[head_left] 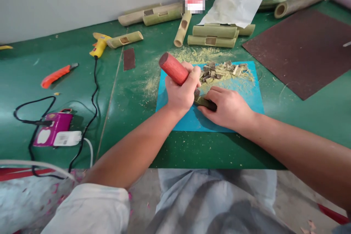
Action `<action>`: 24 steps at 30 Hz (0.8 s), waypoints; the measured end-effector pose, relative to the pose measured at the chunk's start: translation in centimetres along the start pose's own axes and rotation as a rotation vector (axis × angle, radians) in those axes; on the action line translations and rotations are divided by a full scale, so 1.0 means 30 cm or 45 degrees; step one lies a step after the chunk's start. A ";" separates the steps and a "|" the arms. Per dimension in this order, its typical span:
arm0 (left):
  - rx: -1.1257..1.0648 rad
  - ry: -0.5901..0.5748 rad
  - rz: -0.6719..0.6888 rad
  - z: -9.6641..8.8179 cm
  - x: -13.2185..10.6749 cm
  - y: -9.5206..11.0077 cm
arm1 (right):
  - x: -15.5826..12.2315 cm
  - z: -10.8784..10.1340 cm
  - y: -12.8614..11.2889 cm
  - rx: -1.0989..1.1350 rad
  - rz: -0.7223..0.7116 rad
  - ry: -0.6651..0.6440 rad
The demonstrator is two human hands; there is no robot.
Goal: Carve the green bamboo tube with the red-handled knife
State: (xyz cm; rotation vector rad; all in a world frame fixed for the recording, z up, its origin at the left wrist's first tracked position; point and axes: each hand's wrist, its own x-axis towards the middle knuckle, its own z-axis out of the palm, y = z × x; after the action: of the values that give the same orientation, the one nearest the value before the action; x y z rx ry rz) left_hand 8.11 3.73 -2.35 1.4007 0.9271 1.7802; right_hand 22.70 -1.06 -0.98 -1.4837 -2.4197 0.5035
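My left hand is closed around the thick red wooden handle of a tool, its end tilted up toward the far left. The working end of the tool is hidden behind the fingers. Close beside it, my right hand grips a short dark-green bamboo piece, low over the blue mat. Where tool and bamboo meet, I cannot make out whether they touch. A heap of bamboo chips and shavings lies on the mat just beyond both hands.
Bamboo tubes with cut openings lie at the back, under white paper. Leftward are a yellow glue gun, an orange utility knife, a purple power strip and cords. A brown sheet covers the right side.
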 end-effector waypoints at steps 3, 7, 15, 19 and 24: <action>0.007 -0.039 0.034 -0.008 -0.003 -0.002 | 0.002 0.002 0.000 -0.014 0.003 0.001; -0.013 -0.061 0.094 -0.013 -0.006 -0.009 | 0.002 0.009 -0.002 -0.019 0.003 0.021; 0.132 -0.183 0.218 -0.032 -0.010 -0.018 | -0.013 0.012 -0.002 -0.043 -0.016 0.109; 0.203 -0.290 0.288 -0.033 -0.005 -0.023 | -0.017 0.015 -0.024 -0.171 -0.014 0.123; 0.207 -0.237 0.192 -0.022 -0.006 -0.018 | -0.009 0.021 -0.036 -0.192 0.048 0.081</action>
State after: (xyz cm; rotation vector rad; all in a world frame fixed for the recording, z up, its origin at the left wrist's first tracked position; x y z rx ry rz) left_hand 7.56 3.77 -3.02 1.7482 0.9028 1.6770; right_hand 21.70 -1.84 -1.12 -1.5828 -2.4305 0.2820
